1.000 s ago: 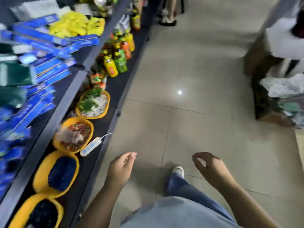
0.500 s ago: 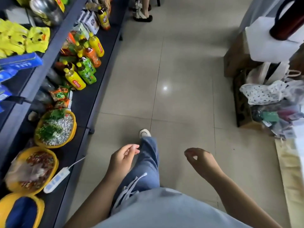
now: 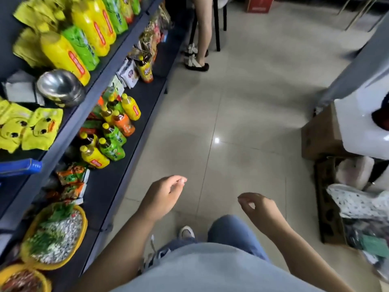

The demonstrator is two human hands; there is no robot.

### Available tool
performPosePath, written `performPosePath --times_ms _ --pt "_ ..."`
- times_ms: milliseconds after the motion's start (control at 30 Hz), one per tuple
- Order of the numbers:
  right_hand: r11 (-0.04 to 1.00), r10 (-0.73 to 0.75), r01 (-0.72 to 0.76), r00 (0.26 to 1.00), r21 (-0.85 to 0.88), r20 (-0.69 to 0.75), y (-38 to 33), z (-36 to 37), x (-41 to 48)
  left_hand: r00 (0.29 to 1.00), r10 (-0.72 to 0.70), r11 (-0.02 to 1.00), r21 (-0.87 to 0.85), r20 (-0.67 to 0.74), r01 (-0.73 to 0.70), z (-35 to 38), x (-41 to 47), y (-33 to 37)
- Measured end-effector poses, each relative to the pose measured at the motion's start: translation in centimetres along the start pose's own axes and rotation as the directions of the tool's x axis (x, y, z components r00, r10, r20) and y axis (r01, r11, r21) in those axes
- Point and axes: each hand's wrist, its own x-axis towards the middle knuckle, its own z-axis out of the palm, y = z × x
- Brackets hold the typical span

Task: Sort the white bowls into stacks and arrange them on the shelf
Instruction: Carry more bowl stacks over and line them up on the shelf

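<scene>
A person stands in a shop aisle, looking down at their own two bare hands above a pale tiled floor (image 3: 231,102). The left hand (image 3: 162,197) hangs with its fingers (image 3: 179,181) loosely curled and holds nothing. The right hand (image 3: 261,209) is the same, fingers (image 3: 244,199) relaxed and bent, with nothing in them.

No white bowls can be seen anywhere, neither in the fingers nor near them. To the left of the left fingers runs a dark shelf (image 3: 109,186) with two levels. Its lower level carries drink bottles (image 3: 117,131) ahead of the fingers and yellow baskets (image 3: 54,234) of loose goods just behind them. On the upper level, well ahead and to the left, sits a shiny metal bowl (image 3: 61,87), upside down; it is steel, not white.

Far ahead of the fingers another person's legs (image 3: 203,32) stand by the shelf. To the right of the right fingers is a cardboard box (image 3: 317,135).

The sorting appears not to have begun, or its place lies out of view: no stack shows on the shelf. Finding the bowls seems the step in hand.
</scene>
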Motion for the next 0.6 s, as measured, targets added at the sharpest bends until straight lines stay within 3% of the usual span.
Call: performPosePath --times_ms 133,267,467,600 --pt "0.999 -0.04 0.04 0.999 -0.007 -0.015 -1.6 -2.7 8.7 0.997 -0.062 0.996 0.064 0.034 0.06 0.2 7.0 0.8" --pt "0.992 -0.119 0.12 0.992 -0.03 0.047 -3.7 -6.0 18.6 0.989 -0.148 0.982 0.112 -0.016 0.149 0.4 14.6 1.4" --pt "0.929 -0.355 0.365 0.925 -0.064 0.137 -12.1 -14.0 33.1 0.943 -0.268 0.963 -0.05 -0.198 0.263 -3.1 25.2 6.3" --pt "0.842 -0.525 0.537 0.838 -0.05 0.152 -19.5 -16.9 39.8 0.896 -0.273 0.959 -0.02 -0.351 0.284 -6.8 30.2 8.8"
